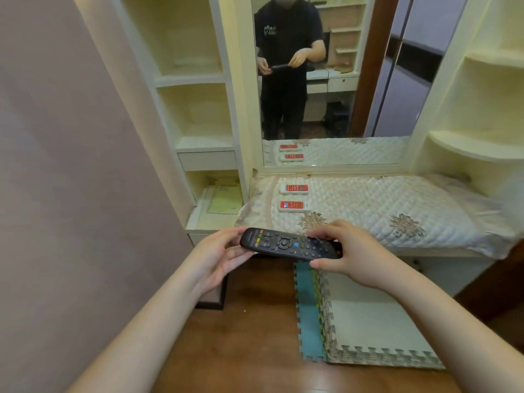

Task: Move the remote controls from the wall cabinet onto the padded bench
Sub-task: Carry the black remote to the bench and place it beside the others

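A long black remote (289, 245) with coloured buttons lies level between both hands, just in front of the padded bench's (397, 205) near edge. My left hand (218, 256) grips its left end and my right hand (346, 253) grips its right end. Two white remotes with red faces rest side by side on the bench's left part, one farther back (294, 188) and one nearer (293, 205). The cream wall cabinet (195, 80) stands at the left with bare upper shelves.
A mirror (326, 80) above the bench reflects a person in dark clothes. Papers (224, 198) lie in the cabinet's lowest open shelf. A stack of foam floor mats (365, 321) sits on the wooden floor below the bench. Curved shelves (482, 146) rise at the right.
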